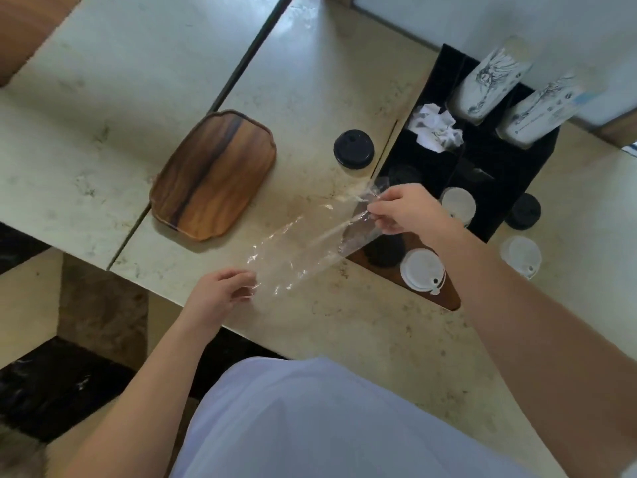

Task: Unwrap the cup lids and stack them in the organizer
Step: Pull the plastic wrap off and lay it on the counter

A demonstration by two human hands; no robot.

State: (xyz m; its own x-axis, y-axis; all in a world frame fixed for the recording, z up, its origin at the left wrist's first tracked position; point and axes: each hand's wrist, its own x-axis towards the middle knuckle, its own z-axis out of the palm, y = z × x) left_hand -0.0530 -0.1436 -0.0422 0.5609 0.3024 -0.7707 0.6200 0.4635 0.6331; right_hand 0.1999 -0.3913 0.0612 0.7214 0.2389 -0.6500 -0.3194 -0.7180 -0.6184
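A clear, empty plastic wrapper [296,250] is stretched over the counter between my hands. My right hand [401,208] pinches its upper end beside the black organizer [524,181]. My left hand [220,291] pinches its lower end near the counter's front edge. A white lid stack [422,270] and a black lid stack [384,251] stand in the organizer's front slots, and another white lid stack [458,203] sits further in. One black lid stack [353,149] stands on the counter left of the organizer.
A wooden tray [213,174] lies on the counter to the left. Two stacks of printed paper cups [489,81] and crumpled paper [436,127] fill the organizer's rear compartments. A black lid [524,212] and a white lid [520,255] sit on the counter right of the organizer.
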